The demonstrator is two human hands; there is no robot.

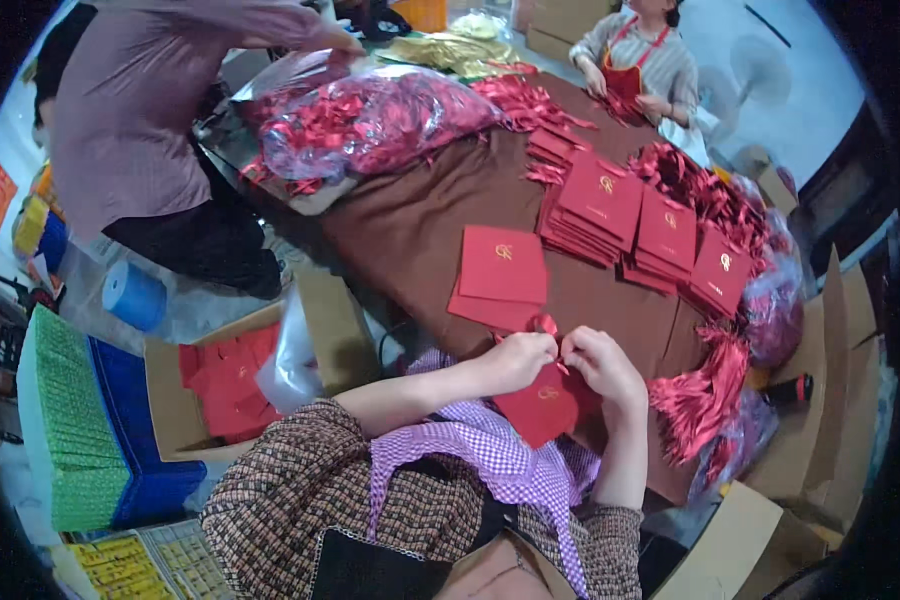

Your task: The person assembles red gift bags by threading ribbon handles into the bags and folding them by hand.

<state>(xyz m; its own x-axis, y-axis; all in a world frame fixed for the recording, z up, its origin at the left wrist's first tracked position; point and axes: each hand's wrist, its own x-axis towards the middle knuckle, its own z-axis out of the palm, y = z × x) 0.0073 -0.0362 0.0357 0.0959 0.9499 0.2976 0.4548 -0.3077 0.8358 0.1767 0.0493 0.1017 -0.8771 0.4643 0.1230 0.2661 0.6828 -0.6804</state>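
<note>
I am pinching a red ribbon (547,326) onto a red bag (545,402) with left hand (518,360) and right hand (600,362), fingers closed on it; finished bags (602,205) are stacking far right; loose ribbons (700,395) are waiting near right.

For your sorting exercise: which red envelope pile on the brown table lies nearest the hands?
The small pile of red envelopes just beyond both hands; the larger stacks lie farther right.

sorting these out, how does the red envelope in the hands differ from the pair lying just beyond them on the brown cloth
The held envelope is gripped at its top edge by the left hand and right hand, with a red ribbon there; the pair lies flat, untouched, with no ribbon on it. The held one is partly hidden; the pair shows whole faces. Both are red with a gold emblem.
</note>
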